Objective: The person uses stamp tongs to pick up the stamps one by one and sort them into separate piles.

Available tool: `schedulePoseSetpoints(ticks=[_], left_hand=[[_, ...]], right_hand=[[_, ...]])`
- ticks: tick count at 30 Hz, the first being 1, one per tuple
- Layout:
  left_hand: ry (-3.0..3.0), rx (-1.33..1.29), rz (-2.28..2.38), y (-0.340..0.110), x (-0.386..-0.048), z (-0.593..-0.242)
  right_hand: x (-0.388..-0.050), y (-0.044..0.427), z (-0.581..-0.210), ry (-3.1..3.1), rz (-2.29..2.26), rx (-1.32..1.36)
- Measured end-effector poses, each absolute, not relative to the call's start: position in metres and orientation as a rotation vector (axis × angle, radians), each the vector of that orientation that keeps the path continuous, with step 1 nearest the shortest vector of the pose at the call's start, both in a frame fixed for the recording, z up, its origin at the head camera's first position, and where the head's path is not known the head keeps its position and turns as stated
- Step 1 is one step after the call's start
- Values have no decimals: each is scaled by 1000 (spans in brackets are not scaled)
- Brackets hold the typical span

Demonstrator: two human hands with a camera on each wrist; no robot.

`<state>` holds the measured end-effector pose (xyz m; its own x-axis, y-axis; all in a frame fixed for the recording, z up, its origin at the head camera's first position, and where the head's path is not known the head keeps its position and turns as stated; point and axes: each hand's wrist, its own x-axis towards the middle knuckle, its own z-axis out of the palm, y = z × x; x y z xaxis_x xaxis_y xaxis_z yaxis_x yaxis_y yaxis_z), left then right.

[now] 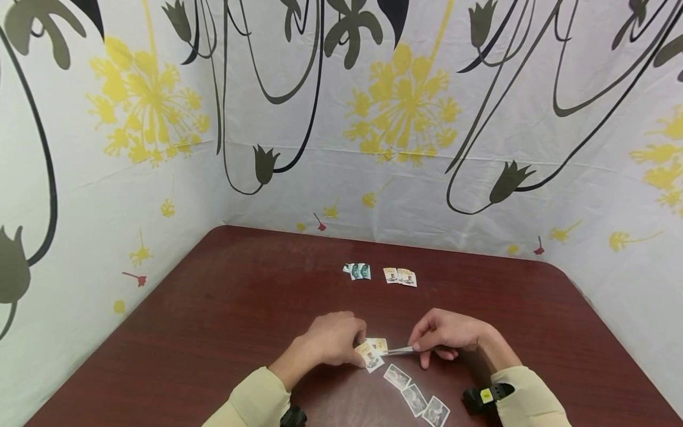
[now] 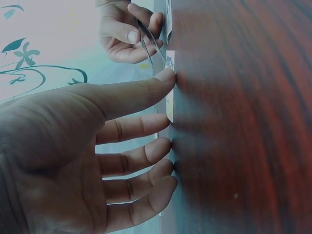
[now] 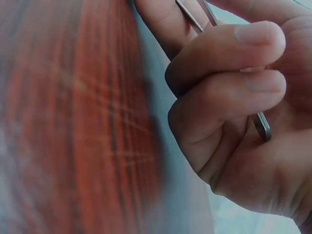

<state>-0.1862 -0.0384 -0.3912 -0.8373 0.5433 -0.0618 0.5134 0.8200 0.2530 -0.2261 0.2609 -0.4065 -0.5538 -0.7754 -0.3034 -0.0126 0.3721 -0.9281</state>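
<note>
My right hand (image 1: pixel 448 330) grips metal tweezers (image 1: pixel 401 350) above the table, their tips pointing left at two yellowish postage stamps. In the right wrist view, curled fingers (image 3: pixel 224 61) wrap the tweezers (image 3: pixel 263 127). The front stamp (image 1: pixel 372 357) lies tilted and partly overlaps the rear stamp (image 1: pixel 379 344). My left hand (image 1: pixel 332 338) rests at their left side. In the left wrist view its thumb (image 2: pixel 136 95) and forefinger touch the edge of a stamp (image 2: pixel 170 105), the fingers fairly straight with tips on the table. Whether the tweezer tips touch a stamp I cannot tell.
Three grey stamps (image 1: pixel 414 399) lie in a slanting row nearer to me. Farther back are a group of green stamps (image 1: pixel 360 271) and a group of yellowish stamps (image 1: pixel 400 276). The dark red table (image 1: pixel 256 290) meets patterned cloth walls (image 1: pixel 320 130) at its back and sides.
</note>
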Motion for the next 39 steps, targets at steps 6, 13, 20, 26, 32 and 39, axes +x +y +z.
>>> schedulePoseSetpoints(ticks=[6, 13, 20, 26, 32, 39], left_hand=[[2868, 842, 339, -38, -185, -390], [2862, 844, 334, -39, -185, -389], [2865, 847, 329, -38, -185, -389], [2864, 853, 326, -37, -185, -390], [2870, 847, 326, -37, -185, -390], [2861, 844, 326, -37, -185, -389]], right_hand=[[-225, 257, -406, 1859, -1239, -684], [-224, 252, -407, 1876, -1235, -723], [-224, 249, -407, 1888, -1222, -769], [-224, 247, -408, 1929, -1204, -790], [-224, 244, -409, 1949, -1203, -790], [-222, 240, -409, 1971, -1200, -781]])
